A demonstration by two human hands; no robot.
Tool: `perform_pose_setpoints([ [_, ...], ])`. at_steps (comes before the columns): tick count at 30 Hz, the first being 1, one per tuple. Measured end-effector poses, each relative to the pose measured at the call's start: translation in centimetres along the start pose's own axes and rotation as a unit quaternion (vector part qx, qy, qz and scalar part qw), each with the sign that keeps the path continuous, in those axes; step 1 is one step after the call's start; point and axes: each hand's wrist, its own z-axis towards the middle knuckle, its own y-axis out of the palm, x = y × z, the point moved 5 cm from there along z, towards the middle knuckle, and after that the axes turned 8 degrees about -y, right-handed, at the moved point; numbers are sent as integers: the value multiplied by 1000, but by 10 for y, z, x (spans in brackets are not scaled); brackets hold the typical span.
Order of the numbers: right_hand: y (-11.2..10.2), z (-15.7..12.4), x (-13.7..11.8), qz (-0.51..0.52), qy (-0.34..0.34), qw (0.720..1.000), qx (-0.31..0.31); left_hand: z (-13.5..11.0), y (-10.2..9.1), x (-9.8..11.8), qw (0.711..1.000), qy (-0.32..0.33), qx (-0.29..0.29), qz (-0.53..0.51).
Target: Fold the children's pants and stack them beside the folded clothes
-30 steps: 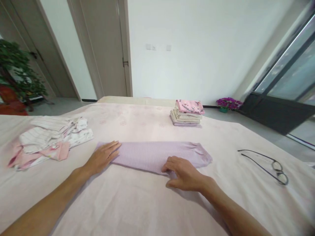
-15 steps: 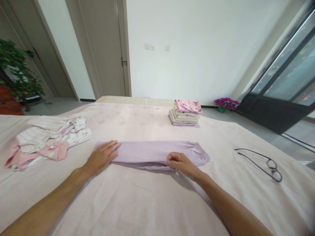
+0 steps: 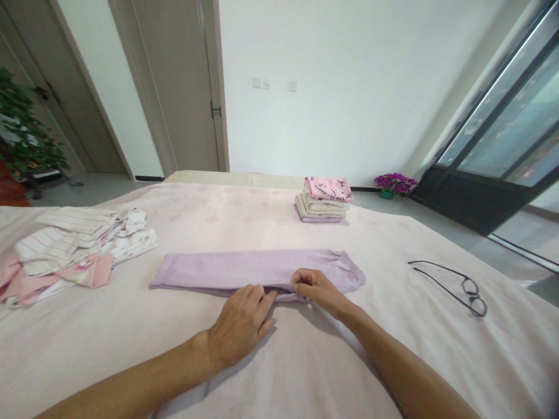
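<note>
A lilac garment [image 3: 244, 269] lies folded into a long strip across the pale pink bedsheet [image 3: 279, 361]. My right hand [image 3: 317, 289] pinches its near edge towards the right end, fingers closed on the cloth. My left hand [image 3: 242, 322] lies flat on the sheet just left of the right hand, fingers stretched out with the tips touching the garment's near edge.
A loose heap of striped white and pink clothes [image 3: 65, 250] lies at the left. A neat stack of folded clothes [image 3: 324, 199] sits at the far side. Black-rimmed glasses [image 3: 454, 282] lie at the right. Beyond are doors, a plant [image 3: 21, 134] and a glass door.
My left hand has left the garment's left end and moved right to its near edge beside the right hand. The right hand keeps its pinch on the edge.
</note>
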Motion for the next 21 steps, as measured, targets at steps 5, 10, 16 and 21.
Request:
perform_pose_setpoints([
  [5, 3, -1, 0, -29, -15, 999, -30, -2, 5, 14, 996, -6, -80, -42],
  [10, -7, -2, -20, -267, -155, 950, 49, -8, 11, 19, 995, 29, -84, -50],
  [16, -19, 0, -20, -424, -158, 890, 48, -6, 8, 22, 992, 97, -25, -71],
  [21, -43, -4, -8, -554, -116, 819, 99, 7, -4, 11, 990, 97, 15, -101],
])
